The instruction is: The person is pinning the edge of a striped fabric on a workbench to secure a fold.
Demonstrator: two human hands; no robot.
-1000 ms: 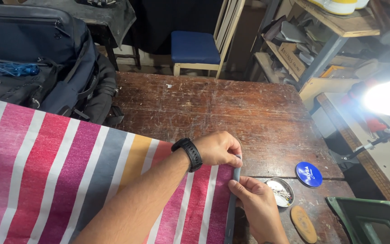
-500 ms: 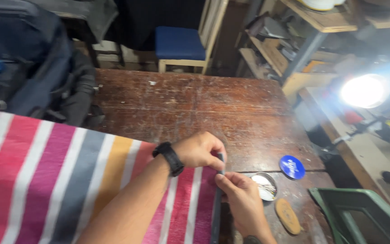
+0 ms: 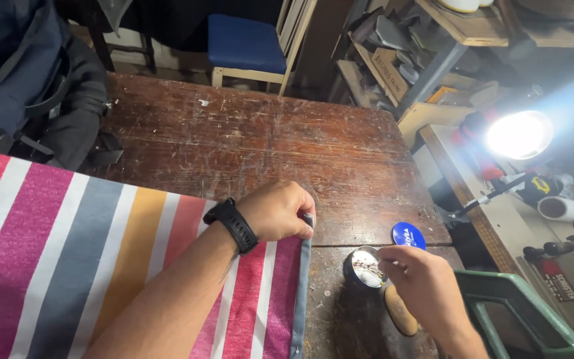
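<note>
A striped cloth (image 3: 88,259) in pink, grey, orange and white lies over the near left of a worn wooden table (image 3: 260,139). My left hand (image 3: 280,211), with a black watch on the wrist, presses down on the cloth's folded grey hem at its far right corner, fingers curled. My right hand (image 3: 420,286) hovers over a small open round tin (image 3: 363,267) to the right of the cloth, with fingertips pinched together at its rim. I cannot tell whether they hold anything. The tin's blue lid (image 3: 408,235) lies just behind it.
A brown oval object (image 3: 400,312) lies near the table's front edge. A dark backpack (image 3: 28,86) sits at the back left, a blue-seated chair (image 3: 250,46) behind the table. To the right are a bright lamp (image 3: 518,135), cluttered shelves and a green frame (image 3: 519,306).
My right hand left the cloth's hem and moved right to the open tin. My left hand stays pressed on the hem. The camera view has shifted left and closer.
</note>
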